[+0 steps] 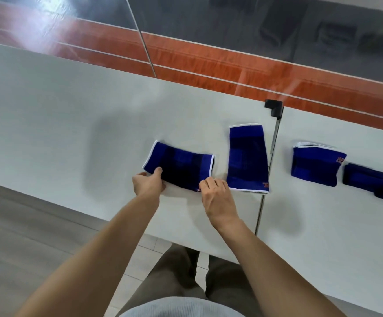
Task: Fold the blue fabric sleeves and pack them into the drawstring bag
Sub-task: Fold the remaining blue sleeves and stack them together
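Note:
A blue fabric sleeve with white trim (181, 164) lies flat and crosswise on the white table (60, 124). My left hand (148, 183) pinches its near left corner, thumb on top. My right hand (215, 194) grips its near right corner with curled fingers. A second blue sleeve (247, 156) lies lengthwise just to the right, untouched. Further right sits a folded blue sleeve (316, 167). At the right edge lies a dark blue and black fabric piece (373, 180), perhaps the drawstring bag; I cannot tell.
A narrow gap with a black bracket (275, 107) divides the left table from a second white table (336, 213). Behind the tables runs a glass wall with an orange band (208, 62). The near table edge is close to my legs.

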